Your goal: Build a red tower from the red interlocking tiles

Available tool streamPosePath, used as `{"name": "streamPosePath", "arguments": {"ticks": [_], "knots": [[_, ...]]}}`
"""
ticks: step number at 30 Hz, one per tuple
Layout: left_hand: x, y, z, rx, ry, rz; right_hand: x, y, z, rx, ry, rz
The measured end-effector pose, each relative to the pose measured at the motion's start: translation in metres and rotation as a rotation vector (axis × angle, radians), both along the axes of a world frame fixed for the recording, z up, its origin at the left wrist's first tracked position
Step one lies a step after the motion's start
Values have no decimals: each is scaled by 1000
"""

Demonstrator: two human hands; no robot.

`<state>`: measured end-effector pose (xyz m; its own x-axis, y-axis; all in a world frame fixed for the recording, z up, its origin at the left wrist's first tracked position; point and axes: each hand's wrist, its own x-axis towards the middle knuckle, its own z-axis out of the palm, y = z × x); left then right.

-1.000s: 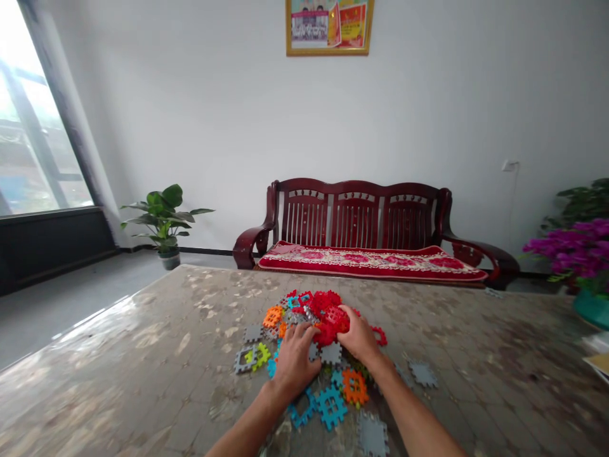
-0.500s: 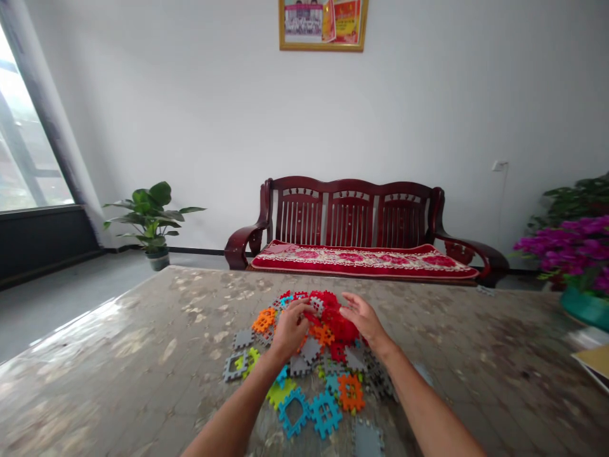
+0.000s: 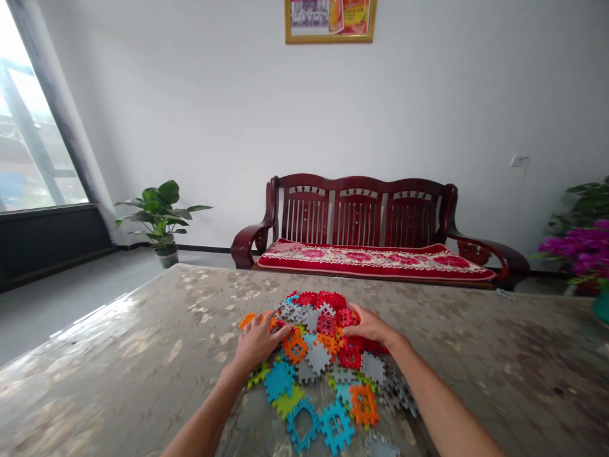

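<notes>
A heap of toothed plastic building tiles lies on the table, in red, grey, orange, blue and green. My left hand (image 3: 259, 341) rests on the heap's left side, fingers spread, beside an orange tile with window-like holes (image 3: 295, 344). On the right, my right hand (image 3: 372, 327) touches the red tiles (image 3: 350, 317), thumb and fingers apart around their edge. Grey tiles (image 3: 318, 358) lie between the hands. Closer to me are a blue frame tile (image 3: 303, 424), a blue window tile (image 3: 336, 426) and an orange window tile (image 3: 364, 405). Tiles under both hands are partly hidden.
The table (image 3: 143, 355) has a patterned covering. Behind it stands a dark red wooden bench (image 3: 356, 216) with a red floral cushion (image 3: 371, 259). A potted plant (image 3: 164, 212) is at left, purple flowers (image 3: 580, 251) at right. A grey tile (image 3: 505, 294) lies near the far edge.
My left hand has moved left and toward me, off the middle of the heap. My right hand has come down onto the red tiles. The view has shifted slightly left.
</notes>
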<state>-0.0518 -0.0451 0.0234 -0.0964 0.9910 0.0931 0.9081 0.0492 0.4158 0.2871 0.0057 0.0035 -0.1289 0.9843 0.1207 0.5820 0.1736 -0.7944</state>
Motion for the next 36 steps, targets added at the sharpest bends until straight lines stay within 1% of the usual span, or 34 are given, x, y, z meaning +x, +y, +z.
{"name": "streamPosePath", "arguments": {"ticks": [2, 5, 10, 13, 16, 18, 23, 27, 30, 33, 35, 36], "knots": [[9, 3, -3, 10, -6, -36, -9, 1, -1, -18, -5, 5], [22, 7, -4, 10, -29, -39, -19, 2, 2, -52, 33, 36], [37, 15, 0, -10, -157, -123, -28, 0, 9, -209, 180, 66], [44, 21, -1, 7, -230, -149, -31, -2, 14, -241, 250, 94], [50, 27, -3, 52, -309, -189, -35, -3, 18, -235, 285, 184], [54, 31, -3, 68, -378, -233, -39, -3, 20, -230, 302, 213], [69, 35, -2, 13, -555, -365, -56, -4, 18, -160, 372, 201], [86, 39, -4, 35, -621, -405, -69, -5, 18, -148, 486, 189], [101, 42, -5, 72, -716, -450, -75, -5, 23, -140, 594, 163], [111, 42, 0, 138, -838, -485, -75, -6, 33, -103, 685, 124], [112, 40, 8, 170, -878, -534, -71, -7, 41, -77, 700, 103], [111, 39, 14, 185, -864, -564, -68, -8, 45, -67, 692, 98]]}}
